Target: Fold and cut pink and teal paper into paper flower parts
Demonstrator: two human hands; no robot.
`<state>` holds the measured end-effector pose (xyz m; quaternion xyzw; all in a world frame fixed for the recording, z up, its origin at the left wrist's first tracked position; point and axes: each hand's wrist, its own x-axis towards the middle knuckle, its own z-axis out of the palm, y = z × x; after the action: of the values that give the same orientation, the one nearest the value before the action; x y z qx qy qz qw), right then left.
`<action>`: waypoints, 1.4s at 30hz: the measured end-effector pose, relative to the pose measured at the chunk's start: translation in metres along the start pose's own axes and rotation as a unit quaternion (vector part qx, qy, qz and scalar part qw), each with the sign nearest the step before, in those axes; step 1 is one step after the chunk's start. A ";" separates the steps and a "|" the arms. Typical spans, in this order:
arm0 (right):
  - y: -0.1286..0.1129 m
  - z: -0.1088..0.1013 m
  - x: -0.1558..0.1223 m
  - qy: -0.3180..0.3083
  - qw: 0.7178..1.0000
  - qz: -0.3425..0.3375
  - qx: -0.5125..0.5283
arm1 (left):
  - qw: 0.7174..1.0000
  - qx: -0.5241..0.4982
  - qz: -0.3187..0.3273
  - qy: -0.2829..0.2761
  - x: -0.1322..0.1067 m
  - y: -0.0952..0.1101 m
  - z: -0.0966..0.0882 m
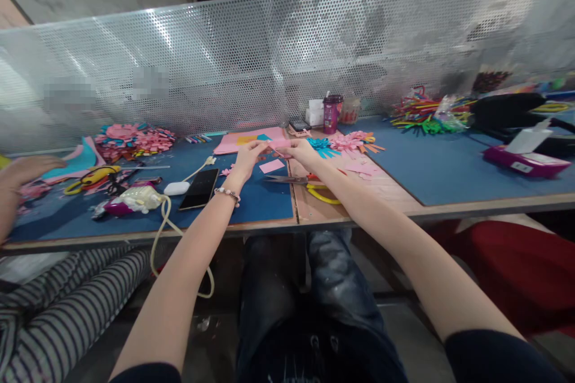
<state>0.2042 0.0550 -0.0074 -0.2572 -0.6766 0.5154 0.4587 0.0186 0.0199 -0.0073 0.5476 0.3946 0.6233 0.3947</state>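
Both my arms reach out over the table. My left hand point(249, 157) and my right hand point(302, 151) pinch the two ends of a small pink paper strip point(278, 143), held just above the blue mat point(265, 191). A loose pink paper piece point(272, 166) lies on the mat under my hands. Scissors with yellow handles point(309, 185) rest on the bare wood just right of the mat, below my right wrist. A beaded bracelet sits on my left wrist.
A black phone point(200, 188), a white mouse point(176, 188) and a glue gun point(130, 200) lie to the left. Paper flowers point(135, 139) and a cup point(331, 114) stand near the mesh screen point(287, 54). Another person's hand point(24, 169) rests far left.
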 end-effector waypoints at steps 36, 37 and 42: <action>-0.008 -0.006 -0.004 -0.039 0.982 -0.047 -0.180 | 0.988 0.147 0.012 -0.049 -0.006 -0.002 0.004; -0.008 -0.006 -0.004 -0.047 0.978 -0.050 -0.195 | 0.987 0.151 0.014 -0.047 -0.006 -0.002 0.004; -0.006 -0.007 -0.002 -0.065 0.973 -0.064 -0.214 | 0.985 0.165 0.031 -0.050 -0.005 -0.003 0.004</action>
<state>0.2126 0.0545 -0.0027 -0.2713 -0.8147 0.3438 0.3802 0.0234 0.0165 -0.0112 0.6474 0.4549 0.5334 0.2991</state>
